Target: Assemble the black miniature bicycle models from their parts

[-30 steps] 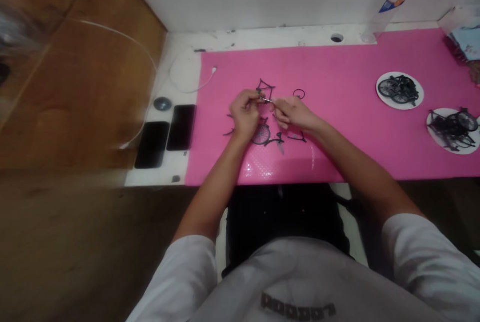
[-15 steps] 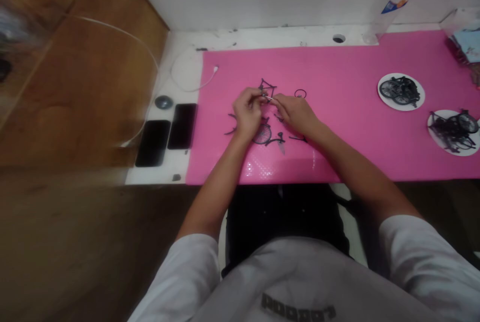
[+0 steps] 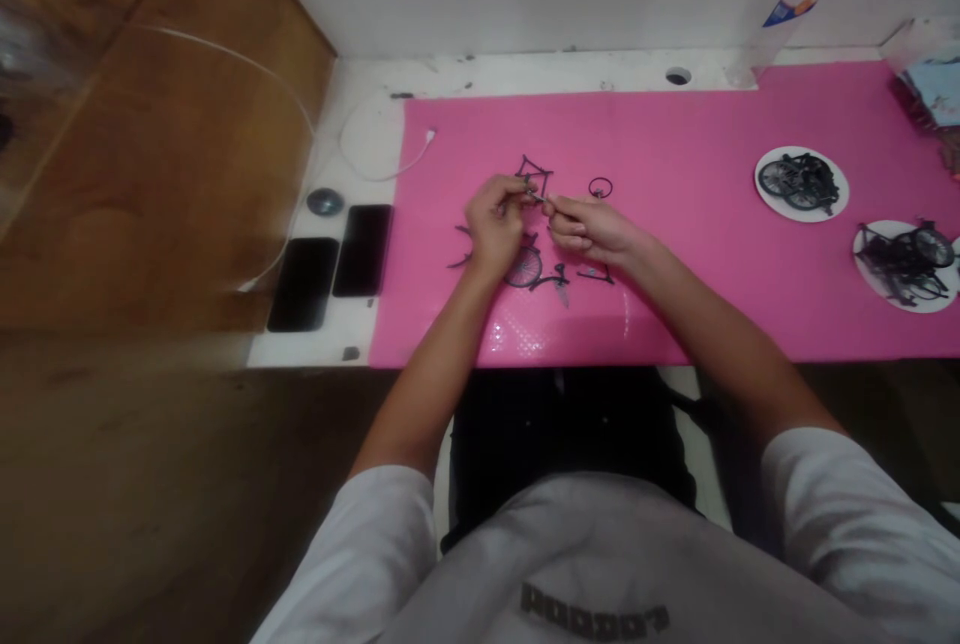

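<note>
My left hand [image 3: 496, 222] is closed in a pinch on something small that I cannot make out, over the pink mat [image 3: 667, 164]. Facing it, my right hand [image 3: 589, 227] has its fingers curled, pinching a thin metallic piece [image 3: 538, 198] whose far end meets the left fingertips. A dark bicycle frame [image 3: 537, 170] lies just beyond the hands. Nearer me are a spoked wheel [image 3: 526, 267] and a dark part with a pedal-like end [image 3: 559, 276]. A thin black ring [image 3: 600, 187] and a dark bar-shaped part [image 3: 598, 276] lie to the right.
Two white plates [image 3: 802, 217] [image 3: 885, 296] hold dark bicycle parts at the right. Two black phones [image 3: 363, 250] [image 3: 302, 285], a round dark object [image 3: 325, 202] and a white cable [image 3: 405, 167] are at the left. A clear plastic bottle [image 3: 780, 19] is at the back.
My right hand has turned and its fingers have curled in more, with the wrist a little lower. The metallic piece shows less of its length. My left hand has barely moved.
</note>
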Demonstrator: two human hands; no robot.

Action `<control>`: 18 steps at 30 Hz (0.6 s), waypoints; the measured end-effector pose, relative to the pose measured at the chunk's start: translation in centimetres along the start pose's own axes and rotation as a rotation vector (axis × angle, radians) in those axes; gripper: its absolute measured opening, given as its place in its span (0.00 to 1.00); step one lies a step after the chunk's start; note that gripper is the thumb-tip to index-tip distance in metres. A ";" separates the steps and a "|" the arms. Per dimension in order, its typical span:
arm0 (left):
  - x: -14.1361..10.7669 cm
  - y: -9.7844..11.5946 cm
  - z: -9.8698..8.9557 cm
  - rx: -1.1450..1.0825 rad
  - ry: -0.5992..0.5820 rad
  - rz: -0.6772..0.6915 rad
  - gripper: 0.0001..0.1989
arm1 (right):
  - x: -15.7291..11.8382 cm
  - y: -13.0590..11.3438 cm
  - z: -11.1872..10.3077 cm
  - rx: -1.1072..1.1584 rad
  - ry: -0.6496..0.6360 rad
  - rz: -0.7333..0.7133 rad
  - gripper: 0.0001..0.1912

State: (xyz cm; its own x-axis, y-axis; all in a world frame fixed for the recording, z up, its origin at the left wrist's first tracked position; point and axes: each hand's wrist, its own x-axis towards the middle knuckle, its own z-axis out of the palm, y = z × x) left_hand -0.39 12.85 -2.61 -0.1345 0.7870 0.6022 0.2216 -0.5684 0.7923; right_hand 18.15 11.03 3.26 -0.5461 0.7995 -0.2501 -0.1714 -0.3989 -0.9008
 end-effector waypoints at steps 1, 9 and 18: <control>0.0 0.1 0.0 0.008 -0.004 0.014 0.07 | 0.1 0.0 0.0 -0.020 0.027 -0.022 0.20; -0.2 -0.7 0.4 0.009 -0.009 -0.006 0.07 | -0.2 0.1 -0.4 -0.998 0.326 -0.479 0.14; -0.5 -1.9 0.9 -0.117 0.034 -0.064 0.07 | -0.6 0.0 -0.4 -1.277 0.256 -0.403 0.18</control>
State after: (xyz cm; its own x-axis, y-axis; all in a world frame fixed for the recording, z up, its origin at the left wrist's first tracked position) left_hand 0.15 13.76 -4.52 -0.1778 0.8152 0.5512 0.0971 -0.5429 0.8342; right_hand 18.78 10.76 3.26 -0.4490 0.8765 0.1737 0.6660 0.4578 -0.5889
